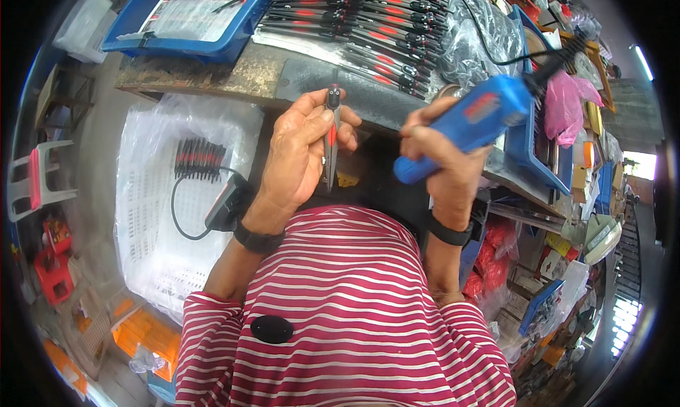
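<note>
Two bare hands show in the head view. On the blue power tool (482, 116), a dark red marking (481, 105) sits along the side, too blurred to read; the right hand (445, 152) is closed around this tool's body. The left hand (297, 141) pinches a slender black, grey and red tool (331, 138) between thumb and fingers, its narrow end pointing toward the near side; the power tool is to its right, apart from it. Similar tools (389, 38) lie in rows on the far bench (212, 81), and more lie inside the white basket (134, 216) at left.
</note>
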A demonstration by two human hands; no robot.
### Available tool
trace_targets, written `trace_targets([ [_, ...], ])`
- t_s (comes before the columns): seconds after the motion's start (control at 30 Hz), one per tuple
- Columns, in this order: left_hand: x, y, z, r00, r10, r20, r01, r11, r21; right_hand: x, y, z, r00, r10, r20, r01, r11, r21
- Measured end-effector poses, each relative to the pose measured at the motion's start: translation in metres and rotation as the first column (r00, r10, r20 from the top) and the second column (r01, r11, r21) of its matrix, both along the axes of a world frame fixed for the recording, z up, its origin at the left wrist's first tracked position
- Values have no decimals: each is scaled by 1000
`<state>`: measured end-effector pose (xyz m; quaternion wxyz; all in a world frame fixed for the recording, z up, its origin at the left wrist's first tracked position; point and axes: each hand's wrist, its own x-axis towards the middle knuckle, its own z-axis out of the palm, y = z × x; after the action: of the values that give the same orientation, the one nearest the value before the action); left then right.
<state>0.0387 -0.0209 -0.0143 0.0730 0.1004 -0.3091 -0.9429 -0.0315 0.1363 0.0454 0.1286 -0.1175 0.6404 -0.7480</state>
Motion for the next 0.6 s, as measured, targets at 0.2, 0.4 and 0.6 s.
trace_targets([
  [0.2, -5, 9, 14, 996, 68, -53, -68, 998, -5, 14, -18, -20, 983, 181, 3, -172, 929, 327],
  [0.4, -5, 10, 18, 992, 122, 20, -122, 993, -4, 18, -24, -26, 988, 155, -1, -150, 959, 241],
  [0.6, -5, 21, 19, 983, 181, -9, -181, 983, 2, 15, -23, -26, 983, 172, 63, -182, 950, 255],
])
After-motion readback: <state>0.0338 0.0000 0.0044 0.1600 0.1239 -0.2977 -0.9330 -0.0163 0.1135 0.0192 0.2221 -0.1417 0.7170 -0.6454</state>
